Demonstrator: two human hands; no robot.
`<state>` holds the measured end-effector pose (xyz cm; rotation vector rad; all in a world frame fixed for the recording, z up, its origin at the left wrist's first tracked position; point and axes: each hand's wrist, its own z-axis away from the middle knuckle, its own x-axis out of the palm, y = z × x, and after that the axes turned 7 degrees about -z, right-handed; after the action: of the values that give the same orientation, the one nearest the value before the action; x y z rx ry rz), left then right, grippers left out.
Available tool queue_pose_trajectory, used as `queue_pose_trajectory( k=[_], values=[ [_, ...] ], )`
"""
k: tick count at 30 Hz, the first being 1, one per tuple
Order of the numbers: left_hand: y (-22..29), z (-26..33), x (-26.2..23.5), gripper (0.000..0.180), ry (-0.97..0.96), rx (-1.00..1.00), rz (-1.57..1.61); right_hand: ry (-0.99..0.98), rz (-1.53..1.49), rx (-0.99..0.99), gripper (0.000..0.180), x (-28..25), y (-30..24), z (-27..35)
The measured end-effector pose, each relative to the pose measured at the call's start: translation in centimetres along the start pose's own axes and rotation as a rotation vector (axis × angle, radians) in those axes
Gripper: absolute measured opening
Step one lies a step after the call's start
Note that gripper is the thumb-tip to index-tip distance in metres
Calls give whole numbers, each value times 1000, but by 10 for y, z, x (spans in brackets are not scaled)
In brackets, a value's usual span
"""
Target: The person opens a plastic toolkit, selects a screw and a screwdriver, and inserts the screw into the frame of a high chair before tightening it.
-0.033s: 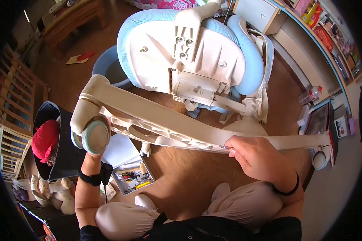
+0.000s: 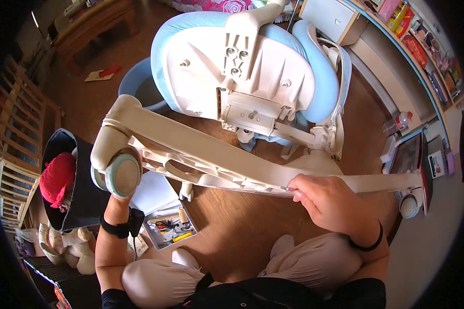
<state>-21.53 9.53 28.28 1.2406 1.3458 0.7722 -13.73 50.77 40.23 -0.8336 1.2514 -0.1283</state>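
A long cream chair-base leg frame (image 2: 211,147) lies tilted across in front of me, with a caster wheel (image 2: 123,175) at its left end and another caster at its right end. My left hand (image 2: 123,200) is under the left caster; its fingers are hidden behind the wheel. My right hand (image 2: 325,198) is closed at the frame's lower edge, with a thin metal piece (image 2: 287,188) sticking out between thumb and forefinger. Most of that piece is covered by the hand. Beyond the frame, a light-blue and white chair (image 2: 196,72) lies tipped over, its underside and bolts facing me.
An open tool box (image 2: 172,242) with pliers-like tools sits on the wooden floor near my left foot. A dark bin (image 2: 80,206) holding something red stands at the left, and a blue tub (image 2: 134,82) farther off. A shelf desk (image 2: 397,72) lines the right side.
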Motion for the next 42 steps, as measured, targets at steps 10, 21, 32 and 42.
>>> queue_pose_trajectory(
  k=[10,21,32,42],
  values=[
    [-10,-4,8,48,53,17,16,-58,-38,6,16,6,-4,-13],
    [-18,-6,19,49,105,48,25,-86,-52,58,16,12,-5,-23],
    [-36,-22,31,51,249,333,-309,205,216,-46,19,1,-21,-26],
    [-15,-8,34,23,141,-1,201,62,592,-176,12,-33,-49,-101]
  ],
)
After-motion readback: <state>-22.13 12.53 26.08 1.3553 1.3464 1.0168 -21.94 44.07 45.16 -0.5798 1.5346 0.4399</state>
